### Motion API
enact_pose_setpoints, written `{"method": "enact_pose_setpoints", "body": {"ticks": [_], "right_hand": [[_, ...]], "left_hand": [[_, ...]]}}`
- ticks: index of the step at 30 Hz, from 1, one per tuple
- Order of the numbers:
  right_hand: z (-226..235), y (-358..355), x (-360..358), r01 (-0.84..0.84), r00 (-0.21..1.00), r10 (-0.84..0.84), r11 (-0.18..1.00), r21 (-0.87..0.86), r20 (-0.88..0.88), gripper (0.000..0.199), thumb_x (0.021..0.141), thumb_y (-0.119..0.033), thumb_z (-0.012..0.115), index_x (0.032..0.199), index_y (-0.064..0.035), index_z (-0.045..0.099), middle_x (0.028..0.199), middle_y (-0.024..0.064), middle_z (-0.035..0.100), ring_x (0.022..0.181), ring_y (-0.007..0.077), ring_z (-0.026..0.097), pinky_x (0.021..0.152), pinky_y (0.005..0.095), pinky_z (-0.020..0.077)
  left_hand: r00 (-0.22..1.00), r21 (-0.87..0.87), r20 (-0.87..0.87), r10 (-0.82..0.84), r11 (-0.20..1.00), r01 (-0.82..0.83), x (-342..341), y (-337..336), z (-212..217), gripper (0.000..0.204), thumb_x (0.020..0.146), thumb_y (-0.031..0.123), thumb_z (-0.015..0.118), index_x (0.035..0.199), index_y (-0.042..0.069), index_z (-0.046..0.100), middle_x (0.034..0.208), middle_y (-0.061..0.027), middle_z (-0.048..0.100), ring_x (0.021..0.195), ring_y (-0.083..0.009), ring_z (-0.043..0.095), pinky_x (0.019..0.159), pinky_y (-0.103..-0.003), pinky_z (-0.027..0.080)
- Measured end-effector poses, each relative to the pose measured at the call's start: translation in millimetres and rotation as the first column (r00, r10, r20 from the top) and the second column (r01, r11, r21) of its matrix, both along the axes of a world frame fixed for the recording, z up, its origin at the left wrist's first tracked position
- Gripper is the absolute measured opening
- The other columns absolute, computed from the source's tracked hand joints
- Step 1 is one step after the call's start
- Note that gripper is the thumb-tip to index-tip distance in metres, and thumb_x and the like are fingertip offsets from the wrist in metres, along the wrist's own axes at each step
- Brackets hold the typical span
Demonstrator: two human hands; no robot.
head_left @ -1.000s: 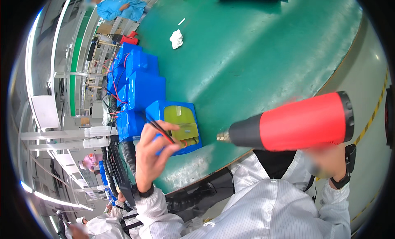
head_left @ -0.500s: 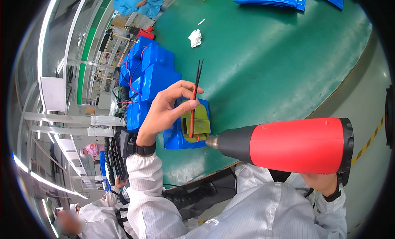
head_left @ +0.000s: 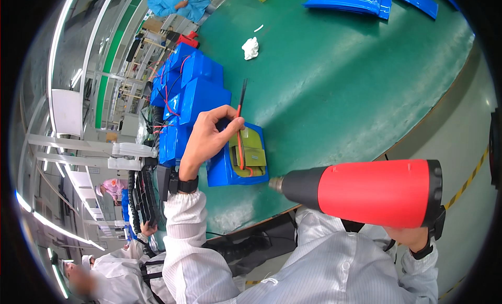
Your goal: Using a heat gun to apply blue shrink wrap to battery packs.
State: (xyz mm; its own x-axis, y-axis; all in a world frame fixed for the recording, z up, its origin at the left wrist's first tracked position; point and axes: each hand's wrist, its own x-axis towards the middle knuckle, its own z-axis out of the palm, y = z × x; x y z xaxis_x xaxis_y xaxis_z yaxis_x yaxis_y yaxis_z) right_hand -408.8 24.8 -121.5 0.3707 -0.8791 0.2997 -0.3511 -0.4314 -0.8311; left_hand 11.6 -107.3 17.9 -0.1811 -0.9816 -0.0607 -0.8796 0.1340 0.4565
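Left hand [head_left: 209,139] has thumb and fingers pinched on a red-and-black wire pair [head_left: 241,151] rising from the blue-wrapped pack [head_left: 221,169] on the green table [head_left: 334,94]; the right hand [head_left: 410,237], partly hidden, holds up a red heat gun [head_left: 374,194], nozzle just beside the pack.

Table [head_left: 334,94]: green, stretching beyond and right of the left fingers [head_left: 224,112]
Pack [head_left: 220,170]: blue, yellow-green on top, under the fingers
Other packs [head_left: 205,99]: blue, clustered left of them
Wad [head_left: 250,48]: white, beyond them
Strip [head_left: 258,28]: white, farther beyond
Sheets [head_left: 345,1]: blue, far beyond, rightward
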Motion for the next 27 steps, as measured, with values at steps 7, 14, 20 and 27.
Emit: {"method": "enact_pose_setpoints", "body": {"ticks": [7,14,20,27], "right_hand": [[-4,-7,4,0.083,0.991,-0.091,0.994,-0.076,-0.099,0.043,0.074,-0.02,0.083,0.112,-0.0079,0.069,0.106,0.0088,0.068,0.094,0.0313,0.066,0.085,0.044,0.0507],[-1,-24,23,0.087,0.994,-0.093,0.992,-0.095,-0.062,0.042,0.074,-0.021,0.084,0.11,-0.0061,0.067,0.107,0.0097,0.067,0.093,0.0311,0.064,0.083,0.0438,0.0495],[4,-38,38,0.101,0.995,-0.1,0.994,-0.044,0.026,0.041,0.075,-0.021,0.084,0.11,-0.0071,0.068,0.108,0.0084,0.067,0.093,0.0325,0.063,0.085,0.0437,0.048],[11,-43,44,0.007,0.99,-0.033,0.983,0.184,0.137,0.043,0.074,-0.021,0.086,0.111,-0.009,0.068,0.114,0.0083,0.065,0.107,0.0331,0.059,0.092,0.0447,0.0439]], "left_hand": [[0.953,-0.05,-0.109,0.281,0.956,-0.288,55,23,-13,0.021,0.1,0.017,0.061,0.089,-0.001,0.065,0.084,-0.0044,0.07,0.079,-0.0083,0.062,0.075,-0.024,0.048],[0.822,0.025,-0.255,0.509,0.853,-0.521,88,53,-17,0.022,0.099,0.018,0.062,0.09,-0.001,0.067,0.084,-0.0038,0.071,0.075,-0.0066,0.06,0.07,-0.023,0.045],[0.738,0.049,-0.367,0.566,0.805,-0.592,85,69,-17,0.022,0.1,0.018,0.06,0.09,0.0,0.066,0.086,-0.0049,0.072,0.075,-0.006,0.058,0.07,-0.023,0.044],[0.756,0.011,-0.353,0.552,0.81,-0.586,84,68,-20,0.022,0.1,0.019,0.061,0.092,0.0,0.066,0.091,-0.0049,0.072,0.081,-0.0066,0.059,0.075,-0.022,0.045]]}}
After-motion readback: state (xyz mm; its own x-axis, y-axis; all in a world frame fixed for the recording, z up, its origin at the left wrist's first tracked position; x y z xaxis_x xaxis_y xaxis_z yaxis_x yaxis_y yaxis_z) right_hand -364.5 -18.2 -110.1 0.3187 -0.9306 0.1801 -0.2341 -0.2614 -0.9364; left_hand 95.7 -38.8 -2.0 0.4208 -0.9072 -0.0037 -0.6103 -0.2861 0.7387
